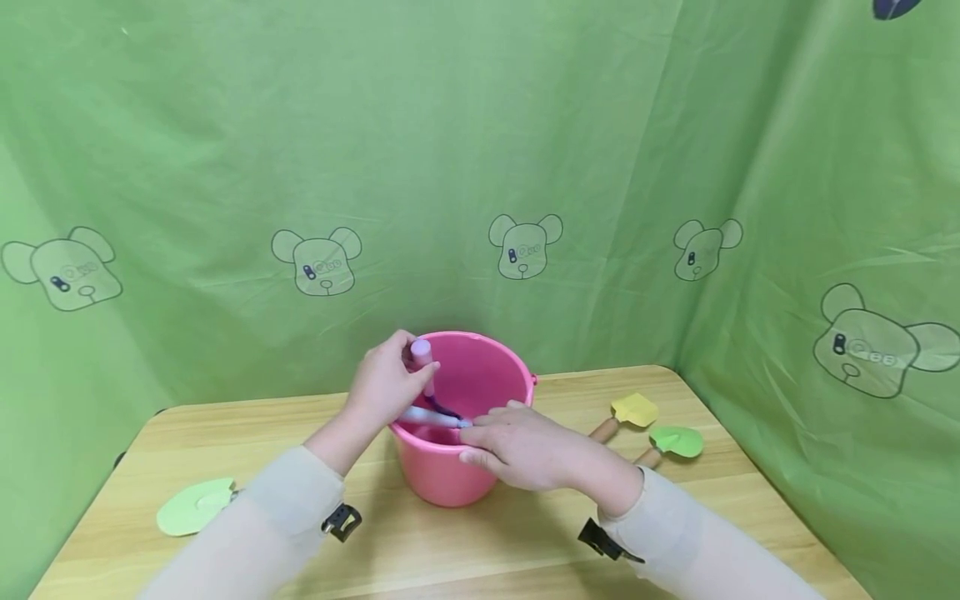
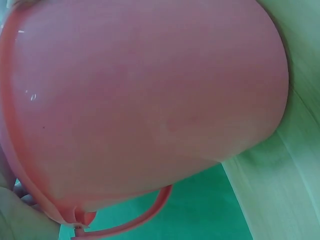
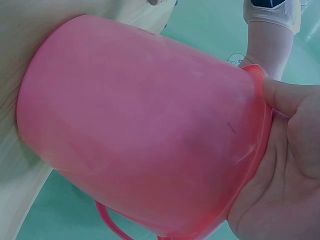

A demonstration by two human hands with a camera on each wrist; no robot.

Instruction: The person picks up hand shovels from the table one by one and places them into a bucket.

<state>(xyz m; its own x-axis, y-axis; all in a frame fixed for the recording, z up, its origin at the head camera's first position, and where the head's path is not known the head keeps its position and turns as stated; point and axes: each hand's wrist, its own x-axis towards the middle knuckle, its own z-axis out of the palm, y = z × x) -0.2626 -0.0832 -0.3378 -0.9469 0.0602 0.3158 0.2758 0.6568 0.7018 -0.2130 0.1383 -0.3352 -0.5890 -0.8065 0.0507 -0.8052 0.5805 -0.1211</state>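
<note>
A pink bucket (image 1: pixel 448 483) stands upright on the table. Over its left rim, my left hand (image 1: pixel 386 379) holds a pink handle (image 1: pixel 423 357) between thumb and fingers; a dark part runs down from it, its end hidden in the bucket. A light-blue handle (image 1: pixel 431 417) lies slanted inside, its tip by the fingers of my right hand (image 1: pixel 525 444). That hand grips the front right rim, thumb outside and fingers over the inside, as the right wrist view shows the hand (image 3: pixel 285 165) at the rim. Only part of the left hand (image 2: pixel 25 220) shows in the left wrist view.
Right of the bucket lie a yellow toy shovel (image 1: pixel 634 410) and a green toy shovel (image 1: pixel 677 442) with wooden handles. A pale green shovel blade (image 1: pixel 197 507) lies at the left, partly behind my forearm. Green curtain (image 1: pixel 420 150) surrounds the wooden table (image 1: pixel 300 417).
</note>
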